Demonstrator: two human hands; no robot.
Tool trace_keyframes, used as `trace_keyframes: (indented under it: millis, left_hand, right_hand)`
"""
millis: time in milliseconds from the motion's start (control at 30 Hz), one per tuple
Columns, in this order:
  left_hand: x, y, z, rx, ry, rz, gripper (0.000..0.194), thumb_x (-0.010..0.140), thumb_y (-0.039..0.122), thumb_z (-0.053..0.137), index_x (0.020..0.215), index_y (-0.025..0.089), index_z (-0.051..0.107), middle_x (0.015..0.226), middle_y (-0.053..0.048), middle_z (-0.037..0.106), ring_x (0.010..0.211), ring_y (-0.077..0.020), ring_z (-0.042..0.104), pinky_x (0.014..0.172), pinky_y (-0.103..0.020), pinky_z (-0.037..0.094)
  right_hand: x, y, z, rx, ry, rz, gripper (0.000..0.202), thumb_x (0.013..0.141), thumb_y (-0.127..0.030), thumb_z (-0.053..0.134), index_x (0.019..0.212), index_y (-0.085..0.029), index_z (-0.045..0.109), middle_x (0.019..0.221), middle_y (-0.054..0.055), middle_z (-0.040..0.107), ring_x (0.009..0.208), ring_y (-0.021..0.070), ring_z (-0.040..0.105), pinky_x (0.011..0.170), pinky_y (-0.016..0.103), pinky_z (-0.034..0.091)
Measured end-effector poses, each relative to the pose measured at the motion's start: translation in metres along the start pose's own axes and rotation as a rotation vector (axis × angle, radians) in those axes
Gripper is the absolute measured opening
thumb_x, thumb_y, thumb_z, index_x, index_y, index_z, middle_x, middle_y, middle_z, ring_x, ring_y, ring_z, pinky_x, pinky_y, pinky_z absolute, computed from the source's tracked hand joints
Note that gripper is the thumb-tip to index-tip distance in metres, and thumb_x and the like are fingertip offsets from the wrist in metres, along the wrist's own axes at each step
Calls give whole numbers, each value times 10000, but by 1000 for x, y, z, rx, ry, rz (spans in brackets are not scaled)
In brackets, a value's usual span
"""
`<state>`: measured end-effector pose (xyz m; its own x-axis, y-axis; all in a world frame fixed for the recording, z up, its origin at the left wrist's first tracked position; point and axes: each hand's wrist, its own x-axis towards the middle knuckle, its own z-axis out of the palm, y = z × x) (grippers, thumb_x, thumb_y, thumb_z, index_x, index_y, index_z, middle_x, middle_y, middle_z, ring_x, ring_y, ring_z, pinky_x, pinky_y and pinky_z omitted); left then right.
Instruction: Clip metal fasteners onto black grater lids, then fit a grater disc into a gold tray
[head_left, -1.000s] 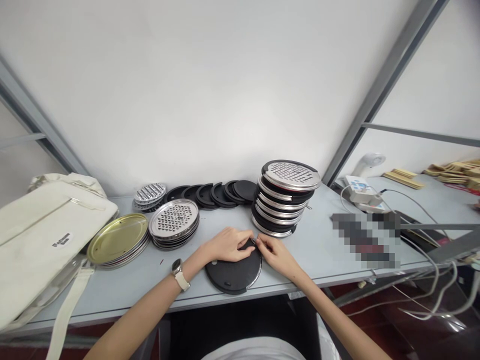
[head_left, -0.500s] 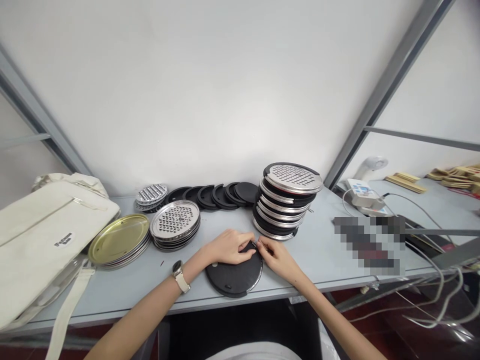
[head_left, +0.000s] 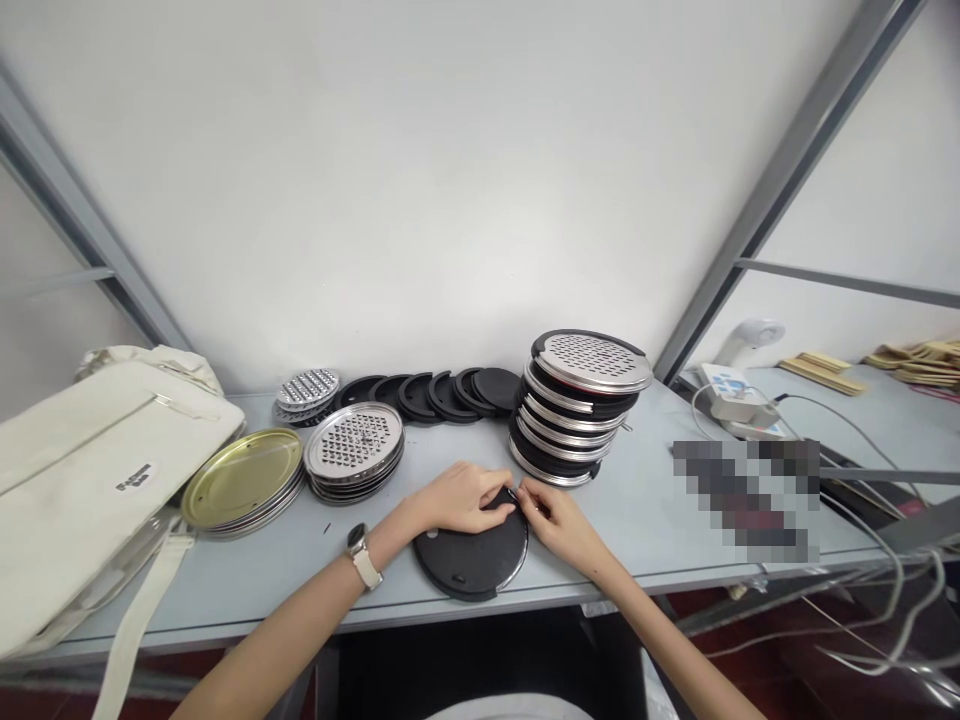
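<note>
Little has moved since the earlier frame: the view has shifted slightly while both hands remain at the flat, round black disc [head_left: 476, 567], so work continues at its far-right rim. Disc position: front edge of the grey table [head_left: 637, 500]. Left hand [head_left: 469, 497]: over the disc, thumb and forefinger parted. Right hand [head_left: 559, 522]: fingertips narrowed at the rim. Actual grip cannot be told. Cream fabric bag [head_left: 82, 470]: contents hidden.
</note>
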<state>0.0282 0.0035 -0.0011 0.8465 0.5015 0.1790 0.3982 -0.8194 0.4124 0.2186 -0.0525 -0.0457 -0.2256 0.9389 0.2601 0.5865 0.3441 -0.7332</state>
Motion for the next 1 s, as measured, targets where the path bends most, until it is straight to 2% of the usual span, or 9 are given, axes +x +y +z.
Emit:
trace_keyframes:
  millis: [300, 1000]
  left_hand:
    - [0, -1, 1, 8, 5, 2, 180, 834, 291, 555, 734, 195, 440, 577, 63, 437, 497, -87, 388, 521, -238, 279]
    - [-1, 1, 0, 3, 2, -8, 185, 821, 296, 570, 750, 203, 427, 560, 67, 449, 492, -94, 401, 505, -237, 245]
  right_hand:
    - [-1, -1, 0, -3, -4, 3, 301, 945, -328, 370, 673, -200, 383, 587, -47, 367, 554, 115, 349, 522, 241, 257]
    - [0, 2, 2, 17, -5, -7, 315, 953, -348, 370, 672, -208, 362, 593, -43, 370, 558, 125, 357, 524, 246, 264]
